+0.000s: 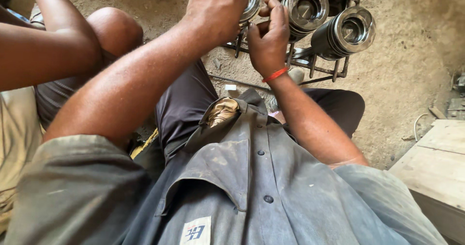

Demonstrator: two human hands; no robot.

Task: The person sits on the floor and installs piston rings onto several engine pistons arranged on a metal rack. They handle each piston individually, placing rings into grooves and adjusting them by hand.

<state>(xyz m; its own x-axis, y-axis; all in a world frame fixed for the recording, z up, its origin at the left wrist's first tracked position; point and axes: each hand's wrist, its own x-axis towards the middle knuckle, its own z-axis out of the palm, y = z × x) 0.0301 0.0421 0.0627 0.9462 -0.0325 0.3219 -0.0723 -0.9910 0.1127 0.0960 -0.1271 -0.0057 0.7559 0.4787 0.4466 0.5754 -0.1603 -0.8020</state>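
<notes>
While the left hand [215, 7] clamps over a steel piston [252, 0], the right hand [267, 39] has its fingers [277, 10] pinching the rim. Judged heavy, rigid and slick; best held round the skirt.

We see here an informal engine repair workshop, set on bare ground and not in a clean room. The floor [402, 56] is dusty packed earth with small debris, and on it stands a rusty welded metal rack [319, 68] which carries several shiny engine pistons [346, 31] lying on their sides. The grey work shirt [252, 187] of the person is stained with dirt and grease, and at the right edge we see a rough, dusty wooden bench [438, 165], which also fits such a mechanic's place.
</notes>
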